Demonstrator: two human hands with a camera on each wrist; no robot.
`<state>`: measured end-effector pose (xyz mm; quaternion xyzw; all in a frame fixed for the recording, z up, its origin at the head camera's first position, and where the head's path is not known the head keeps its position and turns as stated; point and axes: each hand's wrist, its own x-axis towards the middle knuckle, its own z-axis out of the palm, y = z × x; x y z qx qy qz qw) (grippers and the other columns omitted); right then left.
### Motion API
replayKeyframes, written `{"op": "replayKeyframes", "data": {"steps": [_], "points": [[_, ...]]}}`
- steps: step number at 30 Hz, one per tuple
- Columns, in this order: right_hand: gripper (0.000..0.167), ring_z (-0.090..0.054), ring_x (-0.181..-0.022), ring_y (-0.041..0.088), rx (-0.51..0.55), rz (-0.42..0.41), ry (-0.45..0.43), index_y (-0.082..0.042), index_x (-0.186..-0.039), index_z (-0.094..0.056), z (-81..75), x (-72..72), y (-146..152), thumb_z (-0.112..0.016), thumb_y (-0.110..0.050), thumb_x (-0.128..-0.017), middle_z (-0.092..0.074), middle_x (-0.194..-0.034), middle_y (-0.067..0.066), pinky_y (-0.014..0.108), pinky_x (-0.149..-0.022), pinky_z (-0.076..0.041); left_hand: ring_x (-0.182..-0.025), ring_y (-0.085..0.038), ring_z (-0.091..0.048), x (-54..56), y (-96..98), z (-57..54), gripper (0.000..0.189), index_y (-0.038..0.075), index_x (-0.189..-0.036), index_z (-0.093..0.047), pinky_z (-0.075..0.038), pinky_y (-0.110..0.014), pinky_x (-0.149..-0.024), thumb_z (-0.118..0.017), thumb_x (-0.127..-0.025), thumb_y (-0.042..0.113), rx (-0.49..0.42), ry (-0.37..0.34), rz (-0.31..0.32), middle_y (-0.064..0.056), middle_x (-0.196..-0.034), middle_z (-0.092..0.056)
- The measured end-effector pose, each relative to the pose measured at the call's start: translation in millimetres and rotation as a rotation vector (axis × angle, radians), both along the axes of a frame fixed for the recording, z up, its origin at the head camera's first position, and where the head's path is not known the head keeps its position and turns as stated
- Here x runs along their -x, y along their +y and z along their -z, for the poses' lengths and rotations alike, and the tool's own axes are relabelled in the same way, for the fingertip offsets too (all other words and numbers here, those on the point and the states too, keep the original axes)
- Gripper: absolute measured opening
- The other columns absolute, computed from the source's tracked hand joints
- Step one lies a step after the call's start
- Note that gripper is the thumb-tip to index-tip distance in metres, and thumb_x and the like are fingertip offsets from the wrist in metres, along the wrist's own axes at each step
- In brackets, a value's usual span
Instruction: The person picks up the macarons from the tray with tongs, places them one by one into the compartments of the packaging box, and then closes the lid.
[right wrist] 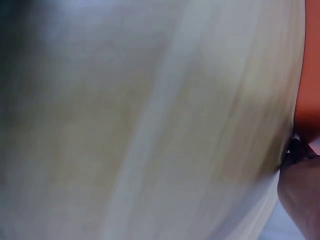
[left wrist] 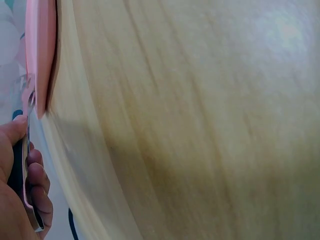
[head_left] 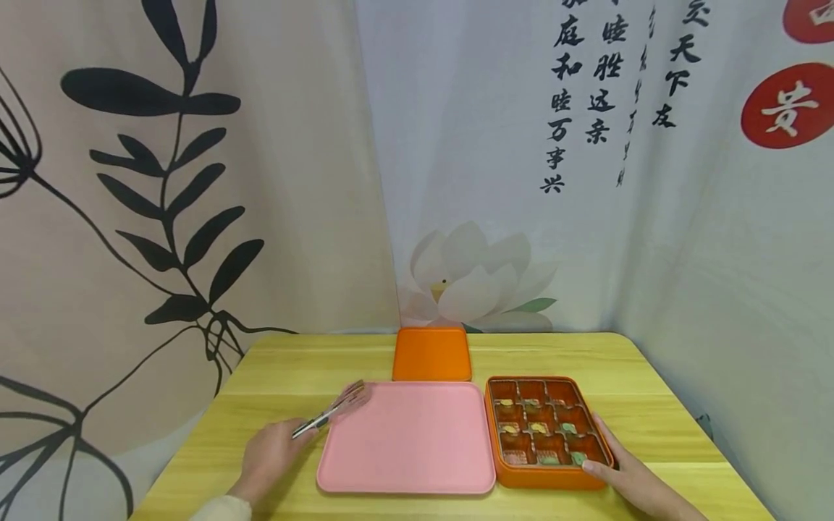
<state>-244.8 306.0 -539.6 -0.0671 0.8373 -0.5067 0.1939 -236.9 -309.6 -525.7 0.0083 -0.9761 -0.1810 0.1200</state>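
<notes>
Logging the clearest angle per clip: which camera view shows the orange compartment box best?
The head view: nearly all of the orange compartment box shows, including its nine compartments; the right hand hides only a little. The right wrist view catches just a strip of its side; the left wrist view shows none.

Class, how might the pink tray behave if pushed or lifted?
The pink tray lies flat and broad, so it would probably slide rather than tip. Its straight edges suggest it is fairly stiff; its shallow depth hints it may be light for its size.
</notes>
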Motion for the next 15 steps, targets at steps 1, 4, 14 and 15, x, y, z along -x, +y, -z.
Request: {"op": "replayKeyframes", "data": {"steps": [1, 4, 14, 15], "points": [[0.089, 0.0, -0.139, 0.058, -0.005, -0.001, 0.002, -0.014, -0.155, 0.021, 0.0, 0.0, 0.0, -0.05, -0.035, -0.105, 0.017, -0.158, 0.03, 0.075, -0.102, -0.018, -0.055, -0.014, -0.042, 0.1, 0.2, 0.1, 0.023, 0.015, -0.101, -0.076, -0.034, -0.032, -0.048, -0.073, -0.09, 0.034, -0.009, -0.005, -0.001, 0.007, -0.061, -0.049], [0.089, -0.001, -0.14, 0.058, -0.012, 0.003, 0.008, -0.014, -0.155, 0.02, 0.3, -0.1, -0.1, -0.05, -0.036, -0.105, 0.016, -0.158, 0.031, 0.075, -0.102, -0.017, -0.054, -0.013, -0.041, 0.8, 1.3, 0.2, 0.019, 0.017, -0.097, -0.076, -0.034, -0.031, -0.048, -0.072, -0.09, 0.034, -0.027, -0.022, 0.001, 0.008, -0.06, -0.049], [0.089, 0.0, -0.14, 0.058, -0.025, 0.007, 0.009, -0.014, -0.156, 0.02, 2.2, -0.3, 0.5, -0.05, -0.037, -0.104, 0.016, -0.158, 0.031, 0.075, -0.102, -0.016, -0.062, -0.012, -0.051, 2.2, 3.2, 1.7, 0.024, 0.018, -0.104, -0.078, -0.045, -0.036, -0.054, -0.073, -0.089, 0.036, -0.045, 0.008, 0.024, 0.005, -0.078, -0.068], [0.089, -0.001, -0.14, 0.058, -0.024, 0.006, 0.009, -0.014, -0.156, 0.02, 2.4, -0.4, 0.6, -0.05, -0.037, -0.104, 0.016, -0.158, 0.031, 0.075, -0.102, -0.017, -0.063, -0.012, -0.052, 2.4, 3.5, 1.6, 0.024, 0.019, -0.104, -0.078, -0.046, -0.036, -0.055, -0.073, -0.089, 0.037, -0.044, 0.014, 0.028, 0.005, -0.08, -0.069]]}}
